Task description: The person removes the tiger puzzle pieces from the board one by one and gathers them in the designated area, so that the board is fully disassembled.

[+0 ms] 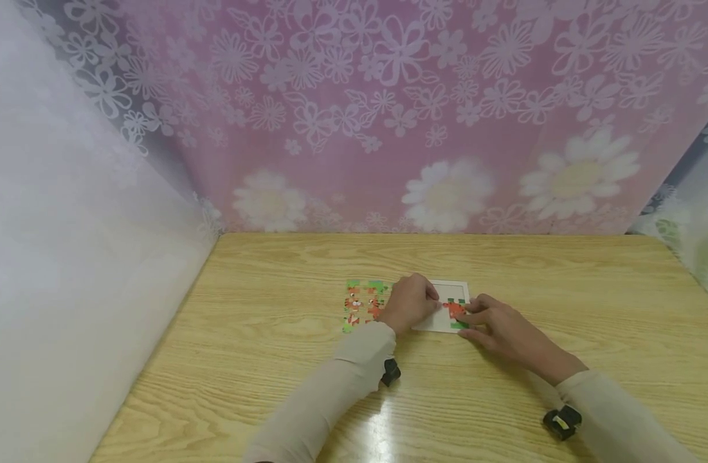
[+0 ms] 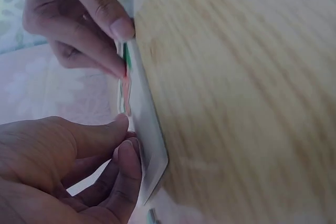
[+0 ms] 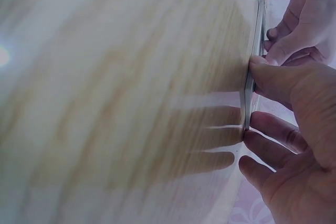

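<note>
A flat white puzzle tray lies on the table. Joined puzzle pieces with an orange and green picture sit in its right part. My left hand reaches over the tray's left half with bent fingers, thumb and fingertips pinching at the left edge of the orange piece, which they mostly cover. The right hand grips the tray's near right corner. In the right wrist view its thumb lies on the front edge and its fingers along the side. One fingertip overlaps the orange pieces in the head view.
Loose puzzle pieces, orange and green, lie on the wood-grain table left of the tray, partly behind the left hand. A pink flowered curtain hangs along the table's back edge, and a white sheet borders the left side.
</note>
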`<state>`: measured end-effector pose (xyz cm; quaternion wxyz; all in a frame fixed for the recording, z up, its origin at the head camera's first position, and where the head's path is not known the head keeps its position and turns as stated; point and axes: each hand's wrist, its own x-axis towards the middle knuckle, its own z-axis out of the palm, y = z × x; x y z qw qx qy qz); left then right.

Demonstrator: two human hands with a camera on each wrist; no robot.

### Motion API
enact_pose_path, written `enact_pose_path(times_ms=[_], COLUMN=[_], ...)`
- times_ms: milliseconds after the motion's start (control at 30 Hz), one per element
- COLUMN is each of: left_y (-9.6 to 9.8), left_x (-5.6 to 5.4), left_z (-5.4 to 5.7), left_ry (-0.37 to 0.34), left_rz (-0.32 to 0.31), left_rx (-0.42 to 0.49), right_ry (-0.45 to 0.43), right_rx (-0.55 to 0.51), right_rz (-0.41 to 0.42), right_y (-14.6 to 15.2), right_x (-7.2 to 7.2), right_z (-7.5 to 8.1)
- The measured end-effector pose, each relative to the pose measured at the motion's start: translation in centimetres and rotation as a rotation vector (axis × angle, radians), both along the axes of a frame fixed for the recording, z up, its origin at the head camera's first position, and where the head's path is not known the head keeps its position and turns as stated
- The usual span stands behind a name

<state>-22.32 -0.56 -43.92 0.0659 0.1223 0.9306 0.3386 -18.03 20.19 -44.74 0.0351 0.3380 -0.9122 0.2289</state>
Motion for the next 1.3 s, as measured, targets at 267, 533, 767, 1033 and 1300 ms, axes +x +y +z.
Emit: enact_pose_path(times_ms=[267, 533, 767, 1033, 1300], left_y=[1.0, 1.4, 1.4, 1.4, 1.1], left_x=[0.2, 0.3, 0.3, 0.3, 0.3], left_z=[-0.1, -0.3, -0.3, -0.4, -0.2], left_ry=[0.003, -0.031, -0.04, -0.013, -0.022], left_rz=[0.001, 0.025, 0.039, 0.026, 0.025], left_rx=[0.013, 0.028, 0.034, 0.033, 0.087], right_ry=[0.014, 0.008, 0.013, 0.01, 0.011], right_rx=[-0.006, 0.001, 0.006, 0.016, 0.012], right_rz=[0.013, 0.005, -0.014, -0.018, -0.011], right_y=[0.0, 0.0, -0.1, -0.1, 0.0], right_x=[-0.1, -0.2, -0.1, -0.1, -0.2], right_z=[-0.1, -0.2, -0.2, -0.2, -0.2])
